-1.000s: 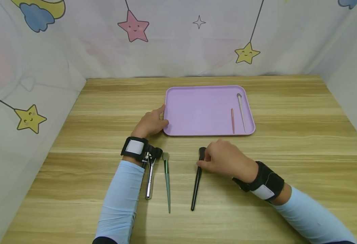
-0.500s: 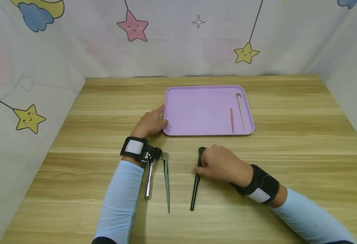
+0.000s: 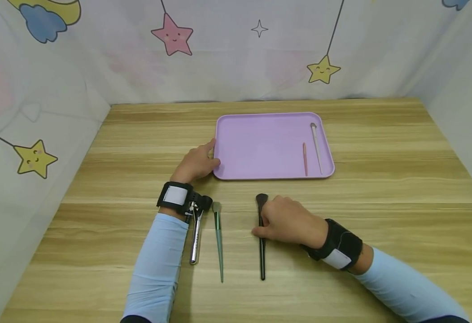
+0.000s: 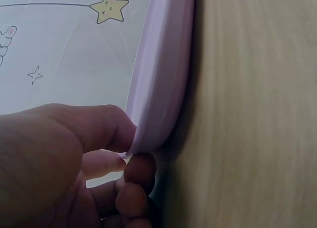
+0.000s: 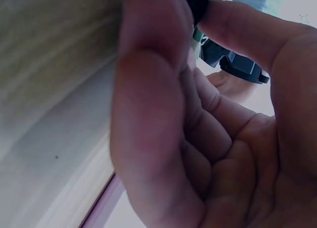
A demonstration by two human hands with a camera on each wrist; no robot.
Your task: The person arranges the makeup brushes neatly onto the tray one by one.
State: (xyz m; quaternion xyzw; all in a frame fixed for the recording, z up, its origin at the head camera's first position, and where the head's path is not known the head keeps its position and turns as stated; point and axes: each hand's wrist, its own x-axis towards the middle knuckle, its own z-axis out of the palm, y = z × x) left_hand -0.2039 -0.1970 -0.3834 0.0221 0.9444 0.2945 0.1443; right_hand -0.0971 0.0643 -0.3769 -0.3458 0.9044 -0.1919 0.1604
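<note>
In the head view my left hand (image 3: 194, 165) is at the near left corner of a lilac tray (image 3: 260, 146). The left wrist view shows its thumb and fingers pinching the tray's rim (image 4: 157, 89). Below the tray, my right hand (image 3: 294, 222) pinches a black makeup brush (image 3: 262, 260) between thumb and fingers, near the upper part of its handle. The brush lies almost straight up and down, its dark bristles towards the tray. In the right wrist view only a dark bit of it (image 5: 197, 3) shows between thumb and forefinger; the fingers hide the rest.
A green-handled makeup brush (image 3: 219, 242) lies left of the black one. Inside the tray, at its right end, are a white-handled brush (image 3: 316, 148) and a short pink stick (image 3: 305, 159). A silver rod (image 3: 196, 237) hangs from the left wristband's camera mount. A printed cloth (image 3: 220, 67) stands behind the table.
The black brush has turned from slanted to nearly upright in view: its bristles went left, its tail right. My right hand slid slightly left and nearer. The left hand keeps its grip.
</note>
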